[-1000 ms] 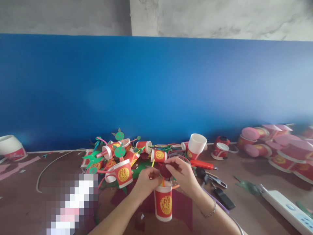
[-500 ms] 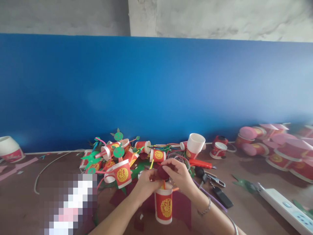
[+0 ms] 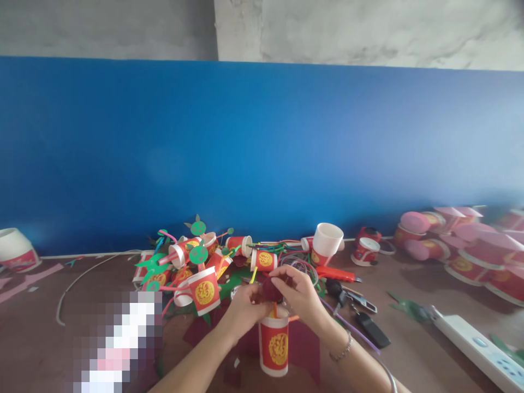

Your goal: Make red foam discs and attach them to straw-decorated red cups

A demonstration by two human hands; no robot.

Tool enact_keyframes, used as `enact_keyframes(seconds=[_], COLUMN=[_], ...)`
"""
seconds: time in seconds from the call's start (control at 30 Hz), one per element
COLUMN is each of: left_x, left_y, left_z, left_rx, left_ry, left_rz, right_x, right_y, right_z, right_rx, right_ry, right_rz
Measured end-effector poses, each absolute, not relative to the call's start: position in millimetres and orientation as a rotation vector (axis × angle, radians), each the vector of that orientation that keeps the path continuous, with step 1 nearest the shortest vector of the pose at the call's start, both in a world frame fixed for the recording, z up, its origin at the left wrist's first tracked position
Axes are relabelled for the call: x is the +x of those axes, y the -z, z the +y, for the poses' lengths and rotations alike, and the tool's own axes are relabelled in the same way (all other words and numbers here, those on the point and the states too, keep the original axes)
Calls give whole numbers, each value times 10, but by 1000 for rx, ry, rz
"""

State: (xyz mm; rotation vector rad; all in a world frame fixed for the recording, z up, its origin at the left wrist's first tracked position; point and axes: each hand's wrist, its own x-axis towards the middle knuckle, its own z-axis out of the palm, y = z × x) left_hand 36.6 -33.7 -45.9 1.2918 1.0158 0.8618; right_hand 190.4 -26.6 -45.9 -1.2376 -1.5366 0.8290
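Note:
A red paper cup [image 3: 273,346] with a yellow round emblem stands upright in front of me, an orange straw-like strip [image 3: 275,310] rising out of it. Just above its rim, both hands pinch a dark red round paper piece [image 3: 271,288] at the top of that strip. My left hand [image 3: 245,308] grips the piece's left edge with thumb and fingers. From the right and above, my right hand [image 3: 298,292] closes on it, fingertips partly hiding it. Dark red paper [image 3: 305,349] lies flat beneath the cup.
A pile of red cups with green paper figures [image 3: 200,289] lies behind to the left. A white-rimmed cup [image 3: 327,243], an orange-red utility knife [image 3: 338,274], keys [image 3: 368,327] and a power strip [image 3: 470,349] sit rightward. Pink-topped cups [image 3: 475,248] are stacked far right.
Both hands stay nearly in place on the dark red piece, with only a very slight shift of the fingers. The cup has barely moved.

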Motion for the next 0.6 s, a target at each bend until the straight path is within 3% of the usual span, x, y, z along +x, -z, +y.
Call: enact_keyframes(seconds=[0.6], left_x=[361], left_y=[488], left_z=[-332], left_rx=[1343], left_ry=[-894], left_rz=[914], right_x=[1886], right_y=[372], right_z=[-291], right_rx=[-1254], right_ry=[-860], right_rz=[-1572])
